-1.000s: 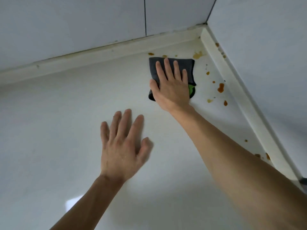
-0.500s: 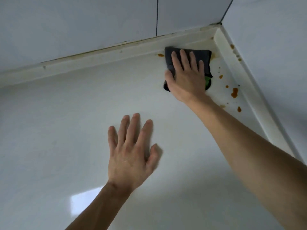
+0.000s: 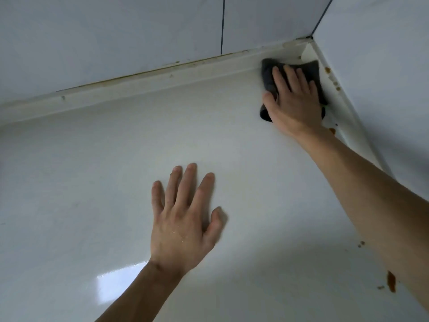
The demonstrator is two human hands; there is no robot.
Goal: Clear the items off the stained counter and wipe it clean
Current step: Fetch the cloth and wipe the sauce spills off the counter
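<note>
- Right now the right hand (image 3: 293,101) presses flat, fingers straight, on a dark cloth (image 3: 269,75) tucked into the far corner of the white counter (image 3: 92,182).
- Left hand (image 3: 183,219) lies spread, palm down, mid-counter, holding nothing.
- Brown stains (image 3: 391,281) dot the counter's right edge by the tiled wall (image 3: 116,38).

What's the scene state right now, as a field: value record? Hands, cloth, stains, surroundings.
left hand: flat on the counter, fingers spread, holds nothing
right hand: straight fingers press the cloth
cloth: dark grey, pushed into the back right corner of the counter
stains: brown spots near the right edge, more on the right ledge
walls: pale tiles, grime along the back ledge
items on counter: none visible besides the cloth
</note>
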